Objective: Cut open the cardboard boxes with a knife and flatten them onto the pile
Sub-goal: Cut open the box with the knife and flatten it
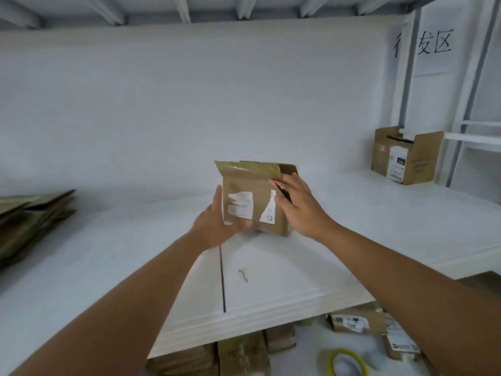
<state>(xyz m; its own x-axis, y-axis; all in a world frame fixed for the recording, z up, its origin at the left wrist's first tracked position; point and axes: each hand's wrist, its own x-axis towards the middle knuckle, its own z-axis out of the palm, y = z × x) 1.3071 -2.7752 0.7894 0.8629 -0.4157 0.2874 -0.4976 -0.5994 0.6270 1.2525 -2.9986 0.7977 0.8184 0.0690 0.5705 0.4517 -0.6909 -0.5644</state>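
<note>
White table (108,267): both hands (217,226) steady upright box (254,202).

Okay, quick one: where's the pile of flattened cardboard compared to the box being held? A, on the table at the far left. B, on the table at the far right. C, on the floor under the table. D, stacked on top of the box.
A: the pile of flattened cardboard lies on the white table at the far left, apart from the box held between both hands.

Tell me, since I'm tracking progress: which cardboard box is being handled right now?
The small box mid-table, between both hands, top flap raised; the other box sits untouched at far right.
</note>
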